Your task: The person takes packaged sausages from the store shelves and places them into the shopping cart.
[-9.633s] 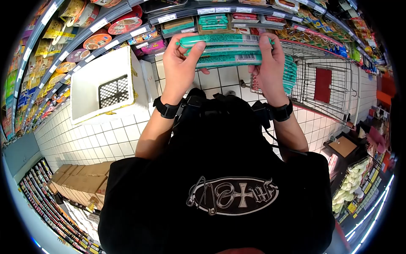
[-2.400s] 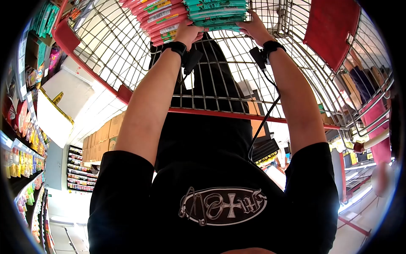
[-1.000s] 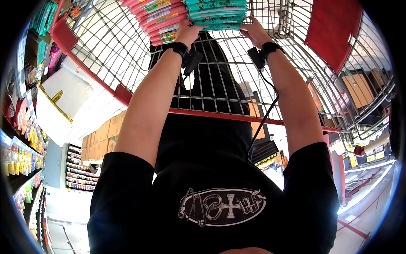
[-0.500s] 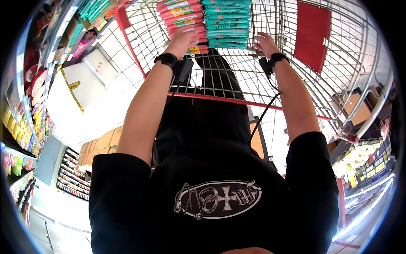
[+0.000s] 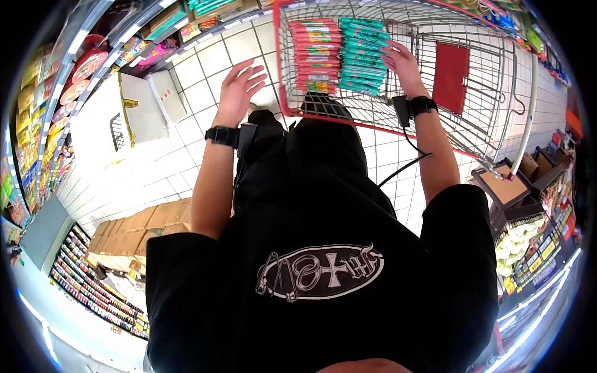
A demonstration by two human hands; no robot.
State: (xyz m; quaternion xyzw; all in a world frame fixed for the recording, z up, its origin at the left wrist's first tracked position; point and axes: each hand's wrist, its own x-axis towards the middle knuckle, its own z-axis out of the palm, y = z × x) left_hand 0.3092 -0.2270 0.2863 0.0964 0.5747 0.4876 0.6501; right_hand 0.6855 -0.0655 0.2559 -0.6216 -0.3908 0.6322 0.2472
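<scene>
A shopping cart (image 5: 283, 81) with a red rim and wire mesh holds a stack of pink packets (image 5: 314, 55) and, right beside it, a stack of teal packets (image 5: 364, 55). My right hand (image 5: 403, 67) is at the right side of the teal stack, fingers apart and holding nothing; whether the fingertips touch the packets I cannot tell. Outside the cart on its left, my left hand (image 5: 241, 93) hangs in the air above the floor with its fingers spread and nothing in it. Both wrists wear black straps with small devices.
To the left, a white box (image 5: 140, 102) stands open on the tiled floor (image 5: 208, 53) before shelves of packaged goods (image 5: 62, 118). Brown cartons (image 5: 140, 227) are stacked at lower left. A red panel (image 5: 451, 78) is fixed in the cart, and a display stand (image 5: 507, 186) lies to the right.
My left hand has left the pink stack and moved outside the cart to the left. My right hand has come up to the teal stack. The cart appears farther right in view.
</scene>
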